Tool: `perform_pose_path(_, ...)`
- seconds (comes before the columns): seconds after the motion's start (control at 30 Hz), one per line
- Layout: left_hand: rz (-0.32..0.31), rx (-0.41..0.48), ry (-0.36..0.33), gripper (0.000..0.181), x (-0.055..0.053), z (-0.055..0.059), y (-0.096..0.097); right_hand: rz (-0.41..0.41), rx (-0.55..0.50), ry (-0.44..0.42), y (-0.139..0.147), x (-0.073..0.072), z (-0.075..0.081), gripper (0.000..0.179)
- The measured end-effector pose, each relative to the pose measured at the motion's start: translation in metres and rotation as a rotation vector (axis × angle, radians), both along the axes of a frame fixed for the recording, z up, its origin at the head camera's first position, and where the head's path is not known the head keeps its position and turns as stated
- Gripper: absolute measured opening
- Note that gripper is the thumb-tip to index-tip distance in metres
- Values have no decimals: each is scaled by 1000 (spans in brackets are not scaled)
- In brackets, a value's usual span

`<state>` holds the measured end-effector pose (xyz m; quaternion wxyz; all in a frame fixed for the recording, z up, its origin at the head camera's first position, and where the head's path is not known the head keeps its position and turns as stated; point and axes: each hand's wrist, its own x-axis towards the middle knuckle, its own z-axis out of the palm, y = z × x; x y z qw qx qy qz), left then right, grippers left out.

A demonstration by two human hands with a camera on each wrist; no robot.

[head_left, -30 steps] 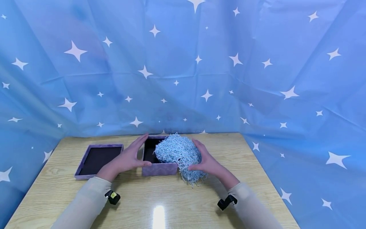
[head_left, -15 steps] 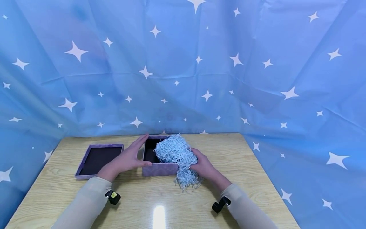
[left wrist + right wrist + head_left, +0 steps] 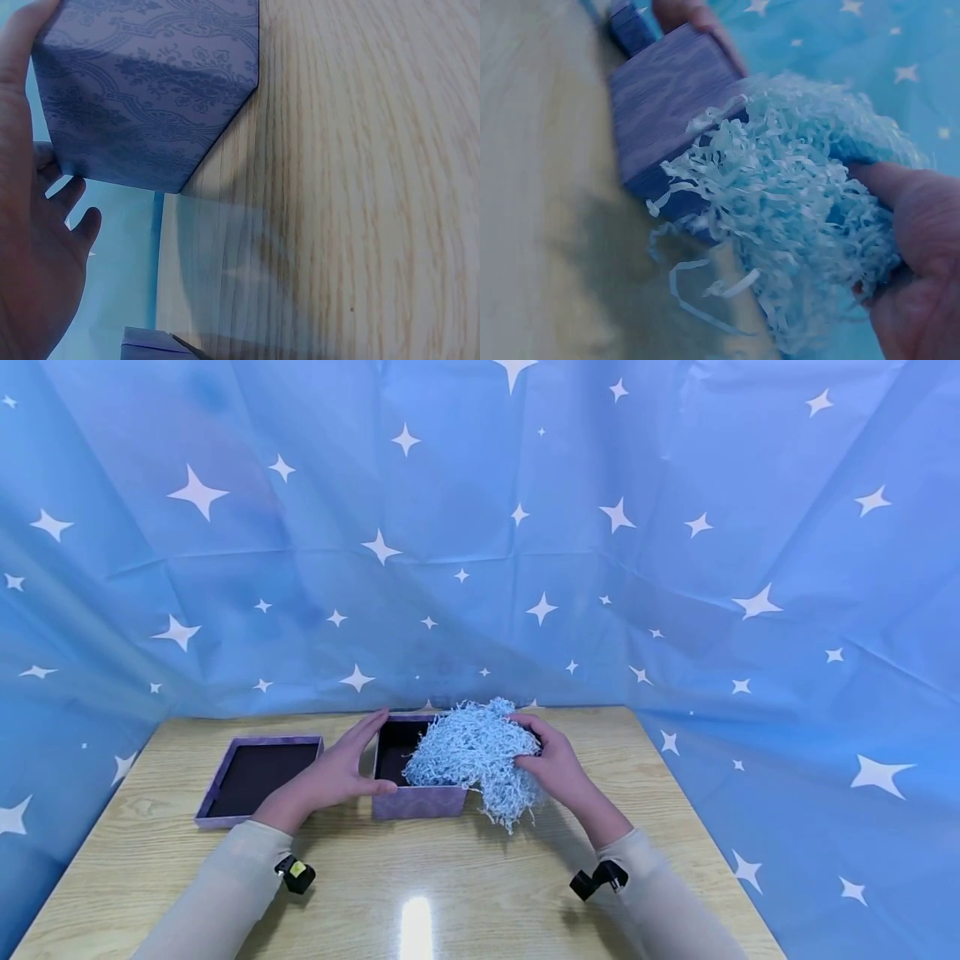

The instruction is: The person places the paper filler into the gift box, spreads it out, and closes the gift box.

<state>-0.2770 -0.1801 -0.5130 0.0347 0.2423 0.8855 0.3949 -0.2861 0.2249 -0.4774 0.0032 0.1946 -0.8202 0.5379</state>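
Note:
A purple patterned box with a black inside stands open-topped near the back of the table. My left hand holds its left end, thumb at the front edge and fingers at the back corner; in the left wrist view the box's patterned side shows beside that hand. A big clump of light blue shredded paper covers the box's right part and hangs over its right end. My right hand grips the right side of this clump. In the right wrist view, loose strands dangle from the shredded paper, and some fingers are buried.
Left of the box lies its shallow purple lid, black inside up. Both rest on a wooden table. Behind it hangs a blue curtain with white stars, close to the table's back edge.
My right hand has gone first inward and toward me, then up and right with the shredded paper. The clump's dangling part now sits higher and farther right. My left hand stays on the box.

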Motion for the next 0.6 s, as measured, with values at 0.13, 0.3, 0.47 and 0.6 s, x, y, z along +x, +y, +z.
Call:
perform_pose_path(0.13, -3, 5, 0, 129, 0, 1, 0, 4, -18, 3, -8, -3, 18, 73)
perform_pose_path(0.3, 1, 5, -5, 129, 0, 0, 0, 35, -51, 6, -27, -7, 32, 71)
perform_pose_path(0.47, 3, -7, 10, 129, -1, -2, 0, 90, -65, 21, -55, -12, 37, 70)
perform_pose_path(0.6, 0, -7, 30, 130, -2, -3, 0, 119, -50, 31, -79, -18, 33, 68)
